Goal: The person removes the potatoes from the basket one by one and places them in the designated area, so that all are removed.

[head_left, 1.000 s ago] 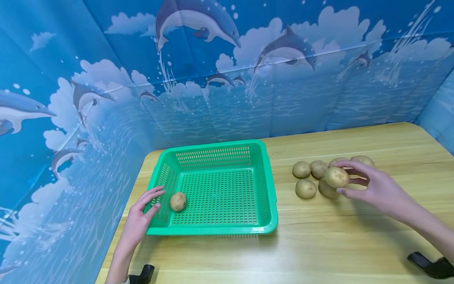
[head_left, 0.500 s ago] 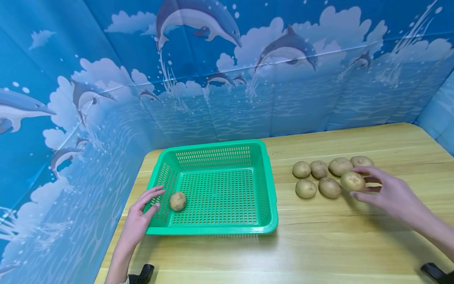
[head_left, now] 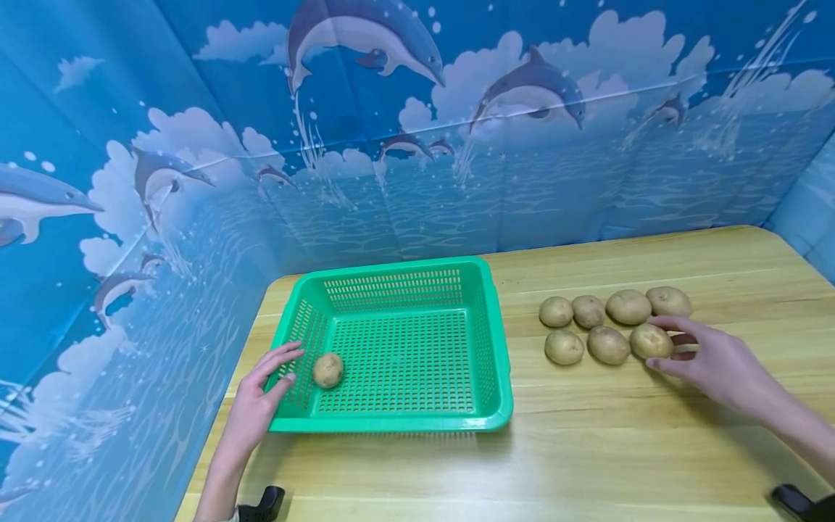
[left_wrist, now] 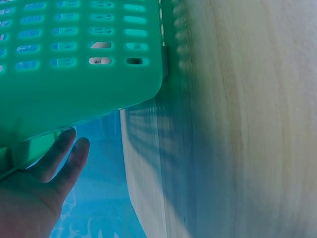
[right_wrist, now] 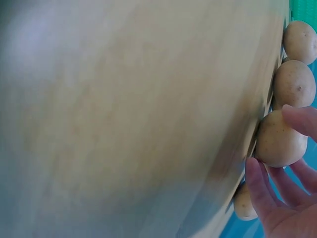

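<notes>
In the head view a green plastic basket [head_left: 404, 424] with slotted walls stands left of centre on the wooden table. One potato [head_left: 327, 370] lies inside it, near the left wall. My left hand [head_left: 256, 406] rests over the basket's left rim, its fingers fairly straight; the left wrist view shows fingers [left_wrist: 69, 163] by the rim. Out to the right, my right hand [head_left: 724, 366] holds a potato [head_left: 651, 341] at table level between thumb and fingers. In the right wrist view this potato [right_wrist: 281, 139] sits beside another potato [right_wrist: 294, 83] in the row.
Several more potatoes are grouped in two rows on the table [head_left: 587, 442], among them a back-row potato [head_left: 628, 307] and a front-left potato [head_left: 564, 347]. A blue dolphin-print curtain [head_left: 417, 196] hangs along the table's back and left edges.
My right hand has moved right and down with its potato, from above the front row to that row's right end. The left hand and basket have stayed put.
</notes>
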### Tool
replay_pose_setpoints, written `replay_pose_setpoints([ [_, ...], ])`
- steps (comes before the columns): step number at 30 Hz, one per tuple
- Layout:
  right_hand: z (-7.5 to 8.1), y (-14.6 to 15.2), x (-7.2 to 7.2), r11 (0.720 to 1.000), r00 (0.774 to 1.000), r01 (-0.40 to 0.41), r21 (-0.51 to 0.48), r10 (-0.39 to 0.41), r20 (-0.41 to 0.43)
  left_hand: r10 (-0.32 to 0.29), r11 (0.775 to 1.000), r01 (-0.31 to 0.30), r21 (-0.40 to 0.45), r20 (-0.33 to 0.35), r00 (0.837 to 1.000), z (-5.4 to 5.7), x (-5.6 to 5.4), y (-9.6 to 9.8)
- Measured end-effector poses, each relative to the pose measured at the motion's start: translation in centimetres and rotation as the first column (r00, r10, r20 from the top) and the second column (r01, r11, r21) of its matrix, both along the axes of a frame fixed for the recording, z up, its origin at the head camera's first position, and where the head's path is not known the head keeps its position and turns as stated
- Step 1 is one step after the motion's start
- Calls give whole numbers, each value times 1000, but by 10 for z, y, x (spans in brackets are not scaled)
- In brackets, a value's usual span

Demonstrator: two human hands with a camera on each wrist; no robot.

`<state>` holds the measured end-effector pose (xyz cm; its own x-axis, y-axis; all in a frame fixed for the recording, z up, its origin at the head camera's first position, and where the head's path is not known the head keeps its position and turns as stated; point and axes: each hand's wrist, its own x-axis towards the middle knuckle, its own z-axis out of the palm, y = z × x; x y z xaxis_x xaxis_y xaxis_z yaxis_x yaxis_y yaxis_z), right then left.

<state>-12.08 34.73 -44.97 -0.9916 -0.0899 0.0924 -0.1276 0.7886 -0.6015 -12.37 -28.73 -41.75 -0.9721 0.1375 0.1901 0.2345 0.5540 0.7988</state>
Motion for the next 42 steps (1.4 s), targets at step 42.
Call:
replay_pose_setpoints([
  [42,25,-22,3,999,968,-32,-27,24,-249,0,1000,0,-10,-11,1000,0,0,0],
])
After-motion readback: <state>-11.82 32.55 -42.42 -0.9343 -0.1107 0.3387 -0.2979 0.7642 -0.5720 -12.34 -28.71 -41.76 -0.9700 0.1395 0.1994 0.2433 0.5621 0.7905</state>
